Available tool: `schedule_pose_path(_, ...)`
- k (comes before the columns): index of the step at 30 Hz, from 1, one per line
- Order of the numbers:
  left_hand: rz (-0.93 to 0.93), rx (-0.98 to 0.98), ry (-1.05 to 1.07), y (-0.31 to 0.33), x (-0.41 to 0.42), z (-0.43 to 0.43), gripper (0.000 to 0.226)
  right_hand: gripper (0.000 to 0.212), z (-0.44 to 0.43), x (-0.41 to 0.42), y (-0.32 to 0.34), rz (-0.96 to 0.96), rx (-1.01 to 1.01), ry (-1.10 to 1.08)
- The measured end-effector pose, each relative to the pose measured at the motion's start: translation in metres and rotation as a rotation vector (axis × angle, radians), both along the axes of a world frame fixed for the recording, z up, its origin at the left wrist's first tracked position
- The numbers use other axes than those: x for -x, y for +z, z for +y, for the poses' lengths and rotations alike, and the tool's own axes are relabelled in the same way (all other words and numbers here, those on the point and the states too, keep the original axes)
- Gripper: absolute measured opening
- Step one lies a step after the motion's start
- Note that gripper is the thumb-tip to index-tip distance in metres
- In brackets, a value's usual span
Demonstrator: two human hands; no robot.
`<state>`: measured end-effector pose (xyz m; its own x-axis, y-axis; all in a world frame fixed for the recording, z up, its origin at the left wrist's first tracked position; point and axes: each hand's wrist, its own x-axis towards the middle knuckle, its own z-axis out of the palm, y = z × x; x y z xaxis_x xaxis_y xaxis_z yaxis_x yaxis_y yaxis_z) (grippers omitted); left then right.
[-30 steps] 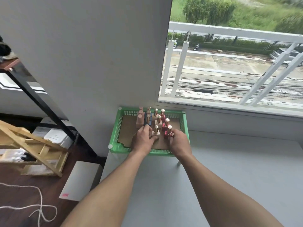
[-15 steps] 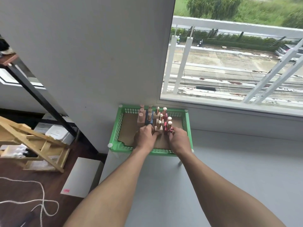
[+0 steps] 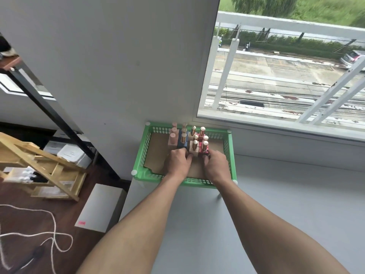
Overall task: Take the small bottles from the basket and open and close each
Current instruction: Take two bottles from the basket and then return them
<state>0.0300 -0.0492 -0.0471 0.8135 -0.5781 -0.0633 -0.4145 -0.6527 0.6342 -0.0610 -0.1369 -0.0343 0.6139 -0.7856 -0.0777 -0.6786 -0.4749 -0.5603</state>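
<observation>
A green plastic basket (image 3: 140,155) sits at the table's far left corner, against the wall. Several small bottles stand upright in it, in a tight cluster: pink ones (image 3: 173,139) at left, blue ones (image 3: 182,141), beige ones (image 3: 194,148) and red ones (image 3: 204,147) with gold caps. Both my hands reach into the basket at the front row. My left hand (image 3: 177,162) curls its fingers around the base of the front beige bottle. My right hand (image 3: 216,166) closes its fingertips on the base of the front red bottle. Both bottles still stand on the basket floor.
The grey table (image 3: 276,214) stretches to the right and toward me. A window sill (image 3: 286,133) runs behind it. Left of the table, on the floor, stand a wooden frame (image 3: 45,165), a white box (image 3: 100,206), a white cord (image 3: 49,230) and a black shelf leg (image 3: 59,119).
Both hands stay in the basket at the front bottles, fingers drawn slightly closer to them. The bottles have not left their places. My view has shifted a little.
</observation>
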Motion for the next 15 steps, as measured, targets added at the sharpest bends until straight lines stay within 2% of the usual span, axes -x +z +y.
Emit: schedule_pose_path(15,0.041,0.026,0.079,-0.0024,-0.0032,-0.0047,0.031,0.025,-0.0002,-0.0091,-0.0033,-0.011,0.036,0.012)
